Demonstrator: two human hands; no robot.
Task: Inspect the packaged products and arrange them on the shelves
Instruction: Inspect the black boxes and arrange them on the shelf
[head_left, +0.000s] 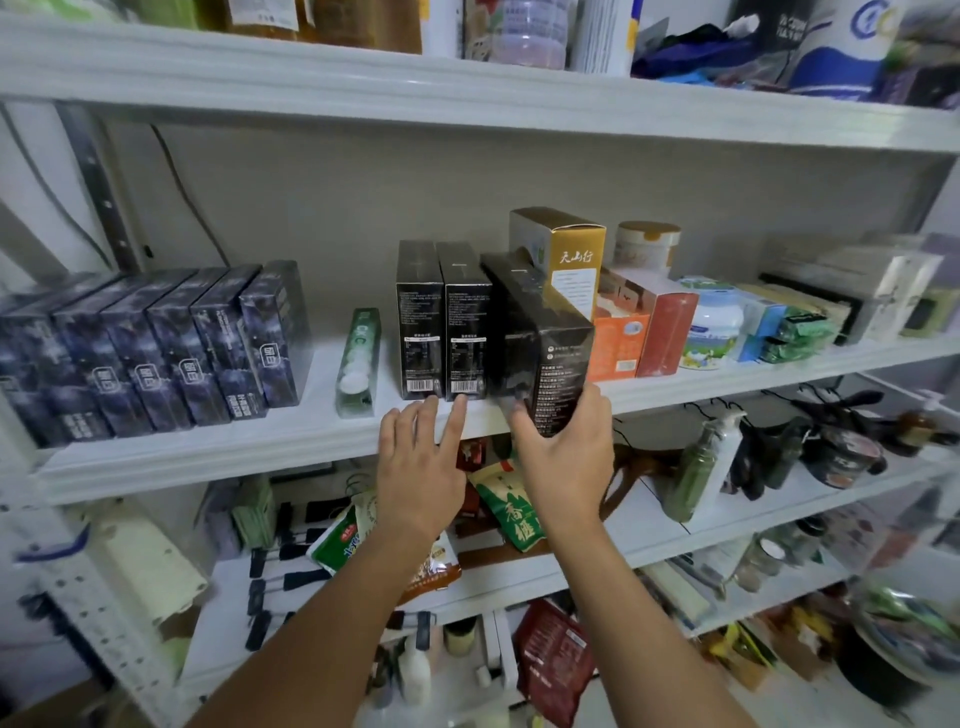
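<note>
Right hand (563, 457) clamped on tilted black rectangular cardboard box (540, 332), thumb left, fingers right, at front edge of white middle shelf board (260, 447). Left hand (418, 467) fingers straight, tips touching bottom fronts of two upright black barcode boxes (441, 322) just left of it. Row of purple cartons (156, 348) at shelf's left end. Gold carton (566, 254) behind.

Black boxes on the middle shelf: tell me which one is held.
The rightmost black box, gripped by the right hand and tilted; the other two stand upright side by side.
</note>
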